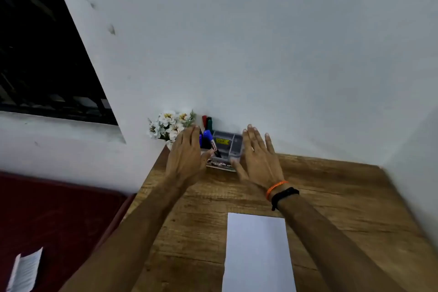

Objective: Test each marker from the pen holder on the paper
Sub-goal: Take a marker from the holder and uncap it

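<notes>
1. The left hand [186, 154] has straight, spread fingers and holds nothing; it is at the left side of the pen holder [225, 149], though contact cannot be told.
2. The right hand [257, 156] is likewise flat and open-fingered, at the holder's right side, its thumb blurred against the front edge.
3. Between the hands, a blue marker [208, 136] leans in the holder's left compartment; red and green marker caps [206, 121] rise behind it.
4. Just beyond the left fingertips stand white flowers [169, 125].
5. Well back from both hands, nearer the person, the white paper [257, 253] lies on the wooden table [343, 208].
6. The right wrist wears orange and black bands [282, 191].
</notes>
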A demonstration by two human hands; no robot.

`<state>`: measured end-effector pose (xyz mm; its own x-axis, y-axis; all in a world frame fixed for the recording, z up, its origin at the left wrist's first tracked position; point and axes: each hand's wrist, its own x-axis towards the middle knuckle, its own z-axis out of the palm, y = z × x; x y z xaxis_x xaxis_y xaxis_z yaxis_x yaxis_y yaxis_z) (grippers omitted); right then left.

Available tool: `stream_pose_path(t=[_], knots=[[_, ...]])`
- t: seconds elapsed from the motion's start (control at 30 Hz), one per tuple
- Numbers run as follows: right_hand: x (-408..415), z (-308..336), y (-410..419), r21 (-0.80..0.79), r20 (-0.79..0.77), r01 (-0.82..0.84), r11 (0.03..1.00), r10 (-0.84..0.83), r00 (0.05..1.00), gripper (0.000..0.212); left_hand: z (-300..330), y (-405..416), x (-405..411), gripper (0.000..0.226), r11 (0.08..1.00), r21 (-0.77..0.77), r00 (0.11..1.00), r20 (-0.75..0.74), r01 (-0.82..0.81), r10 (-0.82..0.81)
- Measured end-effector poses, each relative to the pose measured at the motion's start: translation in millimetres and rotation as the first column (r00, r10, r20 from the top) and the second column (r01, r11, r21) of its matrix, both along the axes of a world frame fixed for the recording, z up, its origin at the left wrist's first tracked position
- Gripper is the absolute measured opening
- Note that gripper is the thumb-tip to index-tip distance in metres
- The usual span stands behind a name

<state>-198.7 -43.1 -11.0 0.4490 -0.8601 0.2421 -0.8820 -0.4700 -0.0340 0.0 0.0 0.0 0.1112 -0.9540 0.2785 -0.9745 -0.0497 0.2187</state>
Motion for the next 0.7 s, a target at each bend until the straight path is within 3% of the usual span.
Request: stream_pose_path(t=[0.13,0.3,0.53,0.7], knots=[[11,-20,-4,0.011,-0.029,-0.068,0.998,0.068,0.997,0.075,-11,-15,0,0.055,0.991,-0.134,0.996,-0.090,-0.006,-0.007],[23,-35,-11,-0.017,-0.056,-0.077,0.997,0.075,0.996,0.066,-23,-34,1,0.035,0.964,-0.264,0.999,-0.028,0.032,-0.041],[26,-54,-13,-0.149,0.003,-0.073,0.986,0.074,0.997,0.051,-38,-42,3,0.028,0.930,-0.363,0.998,-0.007,0.050,-0.056],[23,-58,-5,-0.147,0.086,-0.074,0.986,0.088,0.992,0.052,-32,-35,1,0.030,0.913,-0.406,0.995,-0.065,0.047,-0.079]])
